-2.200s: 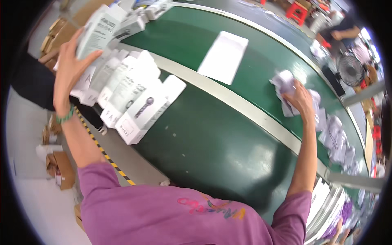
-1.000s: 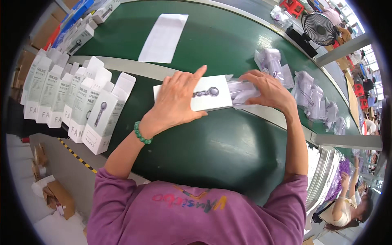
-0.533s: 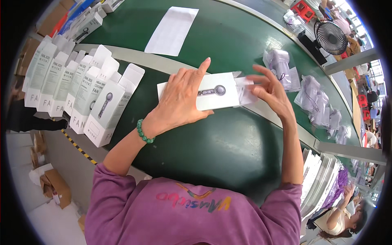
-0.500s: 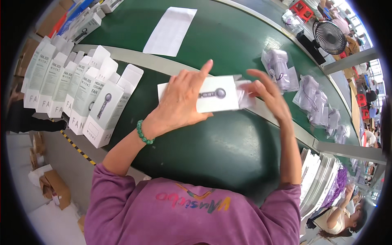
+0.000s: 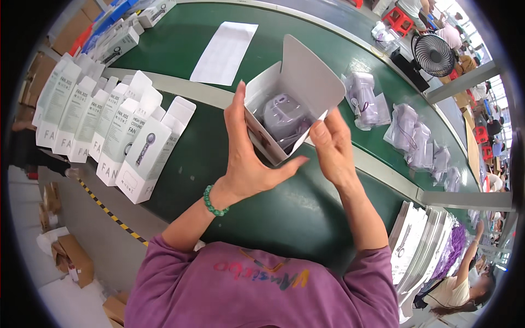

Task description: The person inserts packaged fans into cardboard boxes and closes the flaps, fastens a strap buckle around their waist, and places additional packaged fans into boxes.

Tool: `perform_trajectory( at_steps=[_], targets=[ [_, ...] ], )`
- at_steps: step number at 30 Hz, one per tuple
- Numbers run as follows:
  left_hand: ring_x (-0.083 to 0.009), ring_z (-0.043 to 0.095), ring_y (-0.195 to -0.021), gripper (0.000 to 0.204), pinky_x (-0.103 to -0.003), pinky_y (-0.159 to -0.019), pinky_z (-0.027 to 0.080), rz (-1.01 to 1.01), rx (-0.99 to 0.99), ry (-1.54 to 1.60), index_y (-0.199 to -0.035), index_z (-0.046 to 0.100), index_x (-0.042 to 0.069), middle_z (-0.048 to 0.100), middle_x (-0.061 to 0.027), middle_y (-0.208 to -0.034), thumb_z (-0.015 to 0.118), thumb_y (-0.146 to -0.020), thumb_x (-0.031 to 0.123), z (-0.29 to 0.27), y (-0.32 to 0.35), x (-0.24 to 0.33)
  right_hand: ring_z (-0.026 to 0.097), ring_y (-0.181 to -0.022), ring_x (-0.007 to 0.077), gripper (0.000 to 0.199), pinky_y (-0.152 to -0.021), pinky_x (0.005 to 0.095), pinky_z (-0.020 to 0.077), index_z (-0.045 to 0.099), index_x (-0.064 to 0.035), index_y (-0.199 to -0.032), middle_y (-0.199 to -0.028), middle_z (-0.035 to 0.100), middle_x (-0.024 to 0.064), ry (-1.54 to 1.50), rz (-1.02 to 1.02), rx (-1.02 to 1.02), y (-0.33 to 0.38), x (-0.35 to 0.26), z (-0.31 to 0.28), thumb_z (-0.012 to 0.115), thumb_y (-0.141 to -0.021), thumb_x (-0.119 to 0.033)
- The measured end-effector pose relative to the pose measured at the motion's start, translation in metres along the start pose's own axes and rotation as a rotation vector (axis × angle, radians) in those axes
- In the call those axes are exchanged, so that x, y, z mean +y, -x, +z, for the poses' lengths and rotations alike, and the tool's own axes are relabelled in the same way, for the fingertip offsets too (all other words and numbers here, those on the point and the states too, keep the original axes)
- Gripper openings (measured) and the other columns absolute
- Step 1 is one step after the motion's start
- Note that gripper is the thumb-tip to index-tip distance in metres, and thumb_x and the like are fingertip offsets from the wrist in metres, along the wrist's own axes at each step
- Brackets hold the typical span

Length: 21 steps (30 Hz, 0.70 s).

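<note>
While the mouth of an open white carton (image 5: 306,88) tips up toward the wearer, a purple device (image 5: 287,112) in clear wrap lies inside it, rounded end uppermost. Taking that carton as the clock's hub, the left hand (image 5: 246,158) comes in from 7 o'clock, thumb and index finger parted in a wide V with the carton held between them. The right hand (image 5: 334,147) is at about 5 o'clock, its thumb bent against the carton's rim and gripping it there (the other fingers are partly hidden behind the raised flap (image 5: 314,68), so I cannot tell how tightly they curl).

A green bead bracelet (image 5: 214,202) circles the left wrist. Out at 10 o'clock a white sheet (image 5: 224,53) lies on the green work surface (image 5: 262,218); near 9 o'clock, well apart, stands a row of similar cartons (image 5: 109,131) with their tops open. Bagged purple devices (image 5: 413,134) are strung from 3 to 4 o'clock, and a stack of flat white cartons (image 5: 429,240) sits farther off, between 4 and 5.
</note>
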<state>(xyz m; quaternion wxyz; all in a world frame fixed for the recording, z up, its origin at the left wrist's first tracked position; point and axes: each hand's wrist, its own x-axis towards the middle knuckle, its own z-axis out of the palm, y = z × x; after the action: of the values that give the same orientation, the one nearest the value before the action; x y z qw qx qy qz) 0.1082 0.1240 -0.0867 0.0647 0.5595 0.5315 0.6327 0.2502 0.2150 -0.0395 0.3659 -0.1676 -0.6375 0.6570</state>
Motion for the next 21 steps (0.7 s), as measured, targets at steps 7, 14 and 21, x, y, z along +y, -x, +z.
perform_trajectory(
  at_steps=[7,14,21],
  targets=[
    [-0.0341,0.045,-0.124,0.094,-0.044,-0.098,0.046,0.042,-0.101,-0.125,-0.137,0.055,0.009,0.043,-0.0167,-0.135,0.1,-0.059,0.037,-0.022,-0.005,0.014,0.068,-0.111,0.0218,0.044,-0.092,0.031,0.0535,0.06,-0.004,-0.14,-0.127,0.068,0.0135,0.149,0.121,0.118,-0.014,-0.017,0.007,0.066,-0.097,-0.012],
    [-0.0327,0.049,-0.122,0.134,-0.044,-0.097,0.048,-0.007,0.094,0.096,-0.16,0.006,-0.003,0.043,-0.0199,-0.135,0.098,-0.067,0.029,-0.004,0.017,0.001,0.058,-0.121,0.0421,0.061,-0.101,0.0527,0.0466,0.071,-0.0135,-0.13,-0.141,0.059,0.02,0.941,-0.359,-0.114,-0.003,-0.039,0.019,0.081,-0.075,-0.038],
    [-0.0355,0.05,-0.121,0.137,-0.047,-0.097,0.048,0.136,0.111,-0.12,-0.16,-0.002,-0.003,0.038,-0.0257,-0.139,0.098,-0.068,0.02,0.004,0.01,0.009,0.062,-0.119,0.0363,0.051,-0.101,0.0461,0.0498,0.071,-0.0144,-0.131,-0.139,0.062,0.0164,1.096,-0.354,-0.006,-0.003,-0.04,0.033,0.078,-0.08,-0.022]
  ],
)
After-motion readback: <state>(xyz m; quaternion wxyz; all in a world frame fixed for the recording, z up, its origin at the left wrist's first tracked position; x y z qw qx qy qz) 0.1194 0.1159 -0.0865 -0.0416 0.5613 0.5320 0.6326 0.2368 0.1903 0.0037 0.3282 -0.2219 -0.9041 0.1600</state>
